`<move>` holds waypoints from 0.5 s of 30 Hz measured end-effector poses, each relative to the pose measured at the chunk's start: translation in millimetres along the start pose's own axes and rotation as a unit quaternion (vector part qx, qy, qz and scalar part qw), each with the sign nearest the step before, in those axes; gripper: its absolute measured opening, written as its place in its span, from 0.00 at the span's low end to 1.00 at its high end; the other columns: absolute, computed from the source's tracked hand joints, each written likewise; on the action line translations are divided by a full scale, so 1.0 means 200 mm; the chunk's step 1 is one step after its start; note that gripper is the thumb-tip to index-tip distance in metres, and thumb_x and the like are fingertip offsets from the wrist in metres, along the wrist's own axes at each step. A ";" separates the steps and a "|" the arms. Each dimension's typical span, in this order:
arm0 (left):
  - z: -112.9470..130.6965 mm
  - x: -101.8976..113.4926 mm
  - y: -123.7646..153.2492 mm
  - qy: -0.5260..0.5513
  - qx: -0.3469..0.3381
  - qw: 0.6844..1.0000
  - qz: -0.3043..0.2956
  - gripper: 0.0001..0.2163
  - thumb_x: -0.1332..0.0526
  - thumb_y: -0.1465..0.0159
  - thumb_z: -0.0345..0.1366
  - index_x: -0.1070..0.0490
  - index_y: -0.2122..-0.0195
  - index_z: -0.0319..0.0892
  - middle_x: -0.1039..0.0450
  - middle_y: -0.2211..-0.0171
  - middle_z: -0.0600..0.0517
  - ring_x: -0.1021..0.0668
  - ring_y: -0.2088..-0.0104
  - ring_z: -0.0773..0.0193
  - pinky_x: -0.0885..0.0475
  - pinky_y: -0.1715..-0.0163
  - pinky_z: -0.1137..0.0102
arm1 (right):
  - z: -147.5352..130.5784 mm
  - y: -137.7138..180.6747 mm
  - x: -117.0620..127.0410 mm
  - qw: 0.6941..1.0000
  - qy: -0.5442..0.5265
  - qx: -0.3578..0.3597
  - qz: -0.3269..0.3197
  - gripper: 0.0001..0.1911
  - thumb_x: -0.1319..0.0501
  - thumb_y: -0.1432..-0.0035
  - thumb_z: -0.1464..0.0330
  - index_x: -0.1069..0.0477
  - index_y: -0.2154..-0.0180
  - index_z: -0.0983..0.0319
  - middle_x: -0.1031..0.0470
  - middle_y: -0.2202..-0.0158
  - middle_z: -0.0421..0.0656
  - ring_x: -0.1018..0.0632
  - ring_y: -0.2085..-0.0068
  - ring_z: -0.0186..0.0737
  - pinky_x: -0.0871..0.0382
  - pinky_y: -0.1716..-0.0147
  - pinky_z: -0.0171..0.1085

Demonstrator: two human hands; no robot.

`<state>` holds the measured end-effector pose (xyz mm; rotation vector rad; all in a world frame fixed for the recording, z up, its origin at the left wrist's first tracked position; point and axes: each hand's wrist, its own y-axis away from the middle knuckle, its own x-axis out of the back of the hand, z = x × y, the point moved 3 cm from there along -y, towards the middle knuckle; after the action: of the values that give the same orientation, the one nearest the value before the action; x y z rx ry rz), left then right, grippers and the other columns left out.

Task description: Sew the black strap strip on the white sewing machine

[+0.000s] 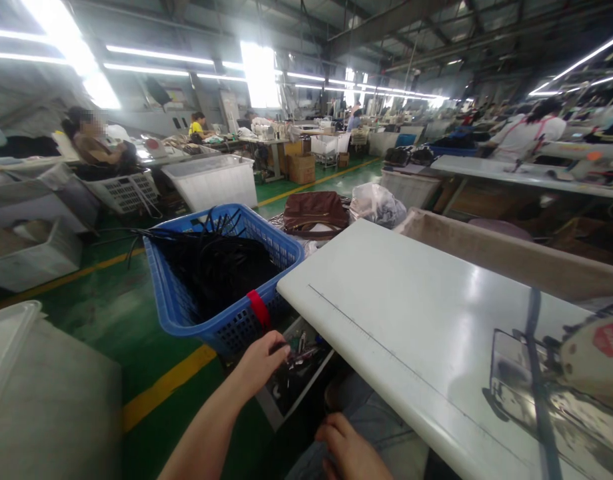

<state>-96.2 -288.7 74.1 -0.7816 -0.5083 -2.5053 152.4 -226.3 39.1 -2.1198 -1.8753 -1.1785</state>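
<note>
My left hand (264,360) reaches over an open drawer (281,407) below the table's left edge. Its thumb and fingers are drawn together; anything between them is too small to make out. Small metal tools and loose bits (301,347) lie in the drawer beside my fingertips. Low over my lap, under the table edge, is my right hand (354,447), its fingers loosely bent and apart with nothing visible in them. Just beyond my left hand stands a blue plastic basket (226,327) full of black strips (221,260), with a red band (258,309) on its rim.
A white sewing table (386,287) spans the right, bearing a sewing machine (596,353) and a dark strap (535,347). Behind it are a brown leather bag (316,210) and a clear plastic bag (376,203). White bins (211,180) and seated co-workers (94,143) are farther off.
</note>
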 end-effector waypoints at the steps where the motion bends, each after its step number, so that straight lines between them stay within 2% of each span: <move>1: -0.01 0.00 0.03 -0.011 0.002 1.000 -0.013 0.11 0.43 0.34 0.45 0.29 0.62 0.44 0.22 0.65 0.50 0.22 0.64 0.55 0.31 0.62 0.65 | 0.00 0.00 0.00 1.000 0.002 -0.001 0.006 0.33 0.42 0.48 0.84 0.23 0.41 0.66 0.26 0.39 0.55 0.21 0.39 0.48 0.30 0.36 0.37; 5: 0.03 -0.03 0.13 -0.056 -0.005 0.997 -0.062 0.08 0.43 0.32 0.40 0.27 0.57 0.44 0.19 0.62 0.50 0.19 0.60 0.56 0.31 0.60 0.66 | -0.02 -0.02 0.00 1.000 0.008 0.010 0.023 0.30 0.43 0.46 0.83 0.22 0.43 0.65 0.25 0.40 0.54 0.21 0.40 0.48 0.29 0.38 0.37; 9: 0.11 -0.05 0.17 -0.106 -0.009 0.989 -0.102 0.11 0.44 0.27 0.40 0.25 0.51 0.44 0.18 0.62 0.49 0.18 0.61 0.55 0.31 0.60 0.65 | -0.02 -0.04 -0.01 1.000 0.004 0.014 -0.004 0.30 0.42 0.46 0.84 0.21 0.44 0.64 0.24 0.41 0.53 0.20 0.41 0.47 0.28 0.39 0.36; 13: 0.15 -0.04 0.12 -0.168 -0.011 0.983 -0.080 0.13 0.46 0.24 0.40 0.22 0.57 0.44 0.19 0.56 0.44 0.18 0.53 0.51 0.30 0.53 0.63 | -0.01 -0.05 -0.02 1.000 0.001 0.002 -0.016 0.31 0.42 0.47 0.85 0.21 0.44 0.66 0.25 0.40 0.55 0.21 0.39 0.47 0.30 0.37 0.36; 15: 0.16 -0.04 0.10 -0.188 -0.010 0.980 -0.056 0.14 0.48 0.23 0.37 0.21 0.58 0.43 0.20 0.56 0.44 0.19 0.52 0.52 0.30 0.51 0.64 | 0.00 -0.05 -0.02 1.000 0.003 -0.005 -0.017 0.30 0.41 0.47 0.86 0.21 0.43 0.67 0.25 0.39 0.55 0.22 0.39 0.47 0.31 0.36 0.35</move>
<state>-67.3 -287.3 97.8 -1.2797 -0.6687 -2.4720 144.2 -227.0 32.2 -2.0948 -1.9145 -1.2009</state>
